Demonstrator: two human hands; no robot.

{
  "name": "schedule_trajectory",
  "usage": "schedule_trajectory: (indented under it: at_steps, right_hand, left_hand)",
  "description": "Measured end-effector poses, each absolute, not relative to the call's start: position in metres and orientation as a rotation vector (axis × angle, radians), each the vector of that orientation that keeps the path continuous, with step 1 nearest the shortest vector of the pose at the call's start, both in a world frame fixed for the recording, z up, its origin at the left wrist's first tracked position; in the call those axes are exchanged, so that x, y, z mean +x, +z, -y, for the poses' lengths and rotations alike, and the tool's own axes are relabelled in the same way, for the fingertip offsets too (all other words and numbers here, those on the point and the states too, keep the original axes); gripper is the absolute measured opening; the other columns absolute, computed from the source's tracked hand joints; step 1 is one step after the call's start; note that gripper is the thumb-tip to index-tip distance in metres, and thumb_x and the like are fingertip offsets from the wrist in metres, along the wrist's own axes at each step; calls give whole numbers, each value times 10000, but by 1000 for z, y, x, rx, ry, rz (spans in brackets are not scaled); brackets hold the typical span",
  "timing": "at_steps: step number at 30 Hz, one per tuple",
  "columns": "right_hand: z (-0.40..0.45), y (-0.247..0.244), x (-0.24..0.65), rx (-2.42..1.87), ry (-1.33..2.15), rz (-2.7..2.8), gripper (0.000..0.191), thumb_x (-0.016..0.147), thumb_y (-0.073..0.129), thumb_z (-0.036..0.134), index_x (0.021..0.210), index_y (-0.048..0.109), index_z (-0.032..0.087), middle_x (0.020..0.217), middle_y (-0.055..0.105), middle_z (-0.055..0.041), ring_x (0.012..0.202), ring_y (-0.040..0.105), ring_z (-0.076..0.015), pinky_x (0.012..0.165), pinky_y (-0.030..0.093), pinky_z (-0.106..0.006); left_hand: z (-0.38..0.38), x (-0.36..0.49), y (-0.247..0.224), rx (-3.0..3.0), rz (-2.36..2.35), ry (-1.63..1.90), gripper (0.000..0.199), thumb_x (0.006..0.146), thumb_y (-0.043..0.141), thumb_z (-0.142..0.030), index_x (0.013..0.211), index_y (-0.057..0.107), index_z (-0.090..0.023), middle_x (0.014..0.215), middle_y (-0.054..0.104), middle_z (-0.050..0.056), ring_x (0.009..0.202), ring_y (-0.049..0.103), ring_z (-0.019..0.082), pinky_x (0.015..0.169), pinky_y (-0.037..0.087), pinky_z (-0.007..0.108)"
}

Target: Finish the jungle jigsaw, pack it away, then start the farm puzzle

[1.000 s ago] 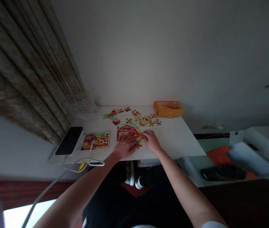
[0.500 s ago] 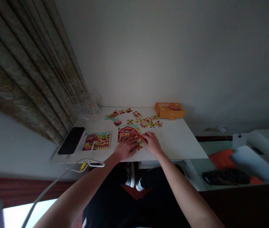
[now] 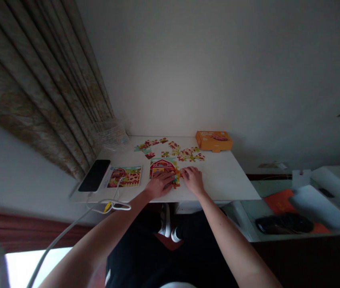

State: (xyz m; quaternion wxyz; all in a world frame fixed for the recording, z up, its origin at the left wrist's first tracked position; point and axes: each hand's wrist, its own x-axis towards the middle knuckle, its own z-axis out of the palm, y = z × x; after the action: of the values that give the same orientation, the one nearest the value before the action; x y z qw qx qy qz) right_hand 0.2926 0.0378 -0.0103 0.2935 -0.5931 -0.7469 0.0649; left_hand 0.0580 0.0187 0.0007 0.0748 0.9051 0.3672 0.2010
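A partly joined jigsaw puzzle (image 3: 163, 169) showing a red barn lies near the front edge of the white table (image 3: 220, 182). My left hand (image 3: 158, 185) rests flat on its lower right part. My right hand (image 3: 193, 180) sits just to the right, fingertips on the puzzle's right edge, where orange and green pieces show. Whether those fingers pinch a piece is hidden. Several loose puzzle pieces (image 3: 184, 154) lie in a group behind the hands, and more (image 3: 150, 143) lie further left. A printed farm picture card (image 3: 124, 177) lies left of the puzzle.
An orange cardboard box (image 3: 213, 141) stands at the table's back edge. A black phone (image 3: 94, 175) lies at the left, with a white cable (image 3: 68, 228) trailing off the front edge. A clear plastic bag (image 3: 112, 136) and a curtain (image 3: 38, 80) are back left.
The whole view has shifted slightly, with the table sitting a little further right. Both hands stay at the puzzle's right side, and no piece has visibly changed place.
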Motion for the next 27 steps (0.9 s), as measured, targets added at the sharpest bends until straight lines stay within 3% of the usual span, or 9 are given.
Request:
schedule_trajectory:
  at_steps: [4,12,19,27]
  right_hand:
    - [-49,-12,316,-1582,284,1995,263,1020,527,364,1100,742,234,1124,745,-84,1060,639,-240,945,453,-369]
    - [-65,-10,383,-2058,-45,1862,327,1016,490,328,1211,705,176,1274,685,-153,1149,571,-303,943,373,-414]
    - [-72,-18,380,-1962,-41,1865,389,1004,499,436,1257,652,184,1340,644,-153,1249,532,-302,1043,320,-441]
    - [-74,-22,382,-1973,-37,1848,403,1012,487,442,1267,630,165,1315,660,-152,1232,545,-310,1080,315,-456]
  left_hand:
    - [-30,50,2,2641,-1177,754,382,1014,543,-302,1376,657,-258,1398,679,79,1296,621,260,1129,484,488]
    - [-83,23,12,2390,-1731,716,349,914,594,-192,1236,718,-241,1392,676,75,1312,608,252,1164,473,438]
    - [-149,4,28,2110,-2071,738,313,913,544,-168,1172,719,-184,1326,687,105,1259,629,253,1107,501,374]
    - [-202,-15,36,2150,-1906,389,323,860,590,-149,1126,760,-217,1177,768,52,1098,709,226,998,532,303]
